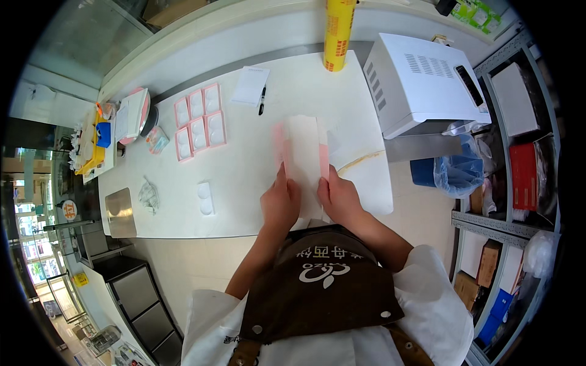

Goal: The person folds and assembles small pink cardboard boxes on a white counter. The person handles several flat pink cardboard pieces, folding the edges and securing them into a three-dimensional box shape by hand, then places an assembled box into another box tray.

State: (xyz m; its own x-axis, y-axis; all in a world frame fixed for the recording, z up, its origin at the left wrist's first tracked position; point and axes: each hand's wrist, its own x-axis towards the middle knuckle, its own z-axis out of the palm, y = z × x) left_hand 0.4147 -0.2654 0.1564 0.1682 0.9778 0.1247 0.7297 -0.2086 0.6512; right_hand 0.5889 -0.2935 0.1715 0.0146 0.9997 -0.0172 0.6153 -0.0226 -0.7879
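Observation:
Over the near middle of the white table (250, 158), I hold a pink and cream folded cardboard piece (303, 146) upright between both hands. My left hand (282, 200) is closed on its left side, near the bottom. On its right side, my right hand (340, 196) grips the pink edge with the thumb on top. To the left stand several pink open boxes (198, 121) with white inserts, set in two rows. A separate white insert (206, 199) with round wells lies nearer the table's front edge. The fingers beneath the cardboard are hidden.
A notepad sheet (249, 84) and black pen (262, 101) lie farther back. A yellow roll (339, 36) stands at the back edge. Crumpled clear plastic (148, 195) sits left, beside a metal plate (121, 212). Rightward are a white microwave (421, 85), a bagged blue bin (424, 172) and metal shelving (497, 223).

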